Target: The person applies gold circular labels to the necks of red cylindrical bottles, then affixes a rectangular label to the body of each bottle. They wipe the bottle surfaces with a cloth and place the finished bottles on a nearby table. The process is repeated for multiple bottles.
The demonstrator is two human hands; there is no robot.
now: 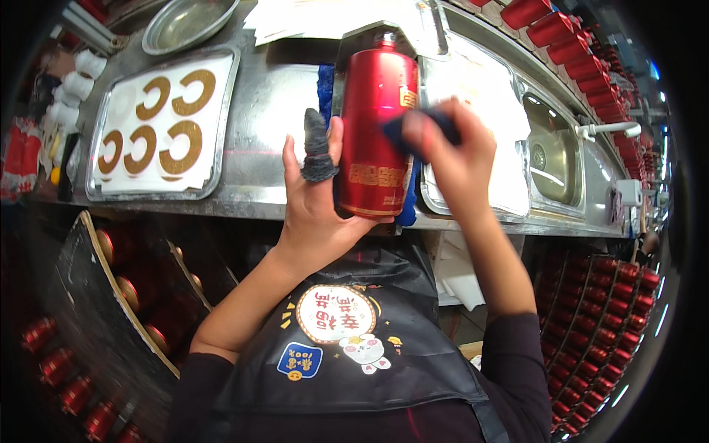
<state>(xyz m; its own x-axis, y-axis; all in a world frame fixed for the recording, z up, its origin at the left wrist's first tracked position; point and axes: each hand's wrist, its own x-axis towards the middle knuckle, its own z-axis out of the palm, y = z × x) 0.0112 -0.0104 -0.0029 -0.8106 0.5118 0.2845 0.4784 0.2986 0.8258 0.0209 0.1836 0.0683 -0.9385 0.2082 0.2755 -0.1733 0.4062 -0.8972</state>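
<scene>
A glossy red bottle [373,111] with gold lettering lies in front of me, its neck pointing away. My left hand [317,210] steadies its near left side, thumb along the base and one finger against the body. The other fingers stretch upward, and one wears a dark grey finger cover [317,155]. On the bottle's right side, my right hand [465,148] presses a folded dark blue cloth [399,137]; motion blurs that hand and cloth. Blue material [325,85] and a dark support show beside and behind the bottle.
At left, a metal tray [227,111] bears several gold C-shaped pieces [194,148] on white paper. A metal bowl [185,29] stands behind it. Right of the bottle are a paper-covered tray [480,173] and a sink [565,173] with a white faucet [617,130]. Red bottles [591,332] fill racks below right.
</scene>
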